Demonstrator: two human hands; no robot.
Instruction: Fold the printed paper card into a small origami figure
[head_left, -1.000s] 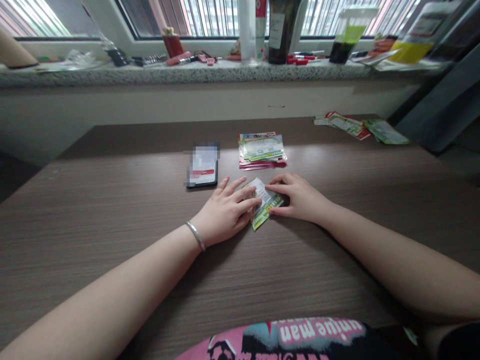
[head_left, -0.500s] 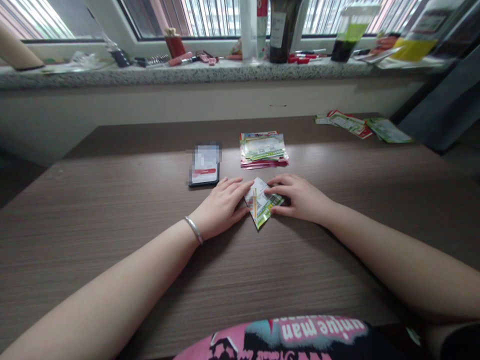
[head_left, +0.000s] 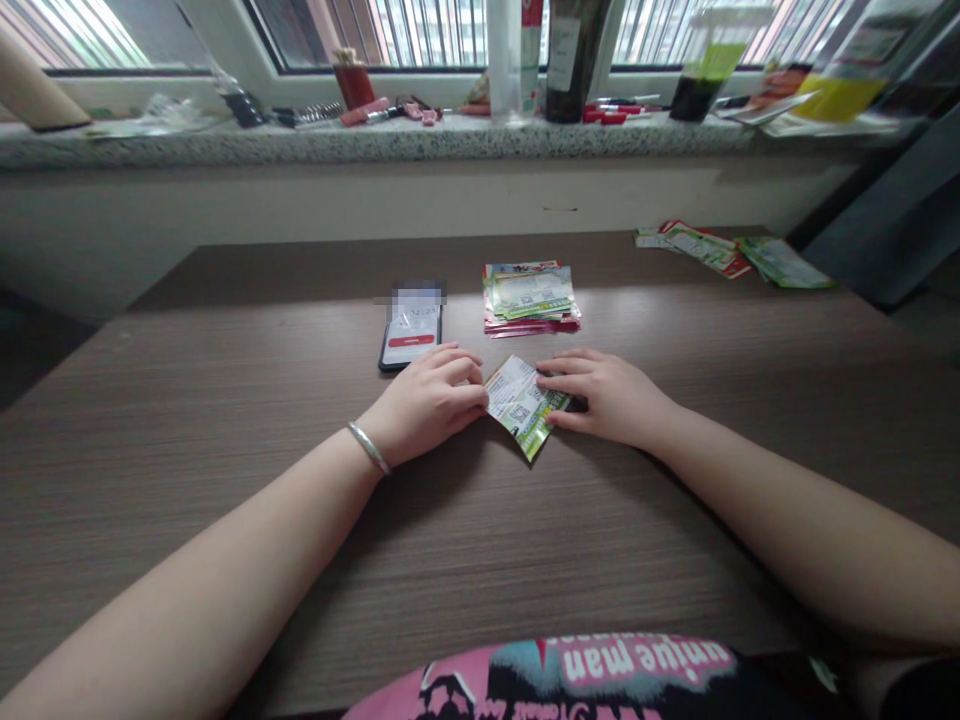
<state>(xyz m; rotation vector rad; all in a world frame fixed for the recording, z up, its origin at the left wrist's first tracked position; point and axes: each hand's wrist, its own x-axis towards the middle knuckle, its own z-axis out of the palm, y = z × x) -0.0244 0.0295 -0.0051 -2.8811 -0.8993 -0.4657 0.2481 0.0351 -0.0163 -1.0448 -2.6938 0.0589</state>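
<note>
A flat green-and-white printed wrapper (head_left: pixel 517 398) lies turned on the table, a square printed code facing up. My left hand (head_left: pixel 435 395), a silver bangle on its wrist, is closed with thumb and forefinger pinching the wrapper's left corner. On the opposite side rests my right hand (head_left: pixel 604 393), its fingers outstretched and slightly spread, the tips lying on the wrapper's right part and covering some of it. Just behind the wrapper sits a stack of similar wrappers (head_left: pixel 531 292), green on top with pink edges below. A phone (head_left: pixel 412 338) lies beyond my left hand, its screen lit and partly blurred.
More red and green wrappers (head_left: pixel 705 250) lie at the table's far right corner. Behind the brown table (head_left: pixel 300 520) runs a speckled stone windowsill (head_left: pixel 420 145) crowded with bottles, a red toothpick holder (head_left: pixel 352 82), pens and small items.
My left fingers have gone from lying along the wrapper to pinching its left corner. The wrapper's folded left edge has opened out, showing the printed code. My right hand has barely moved.
</note>
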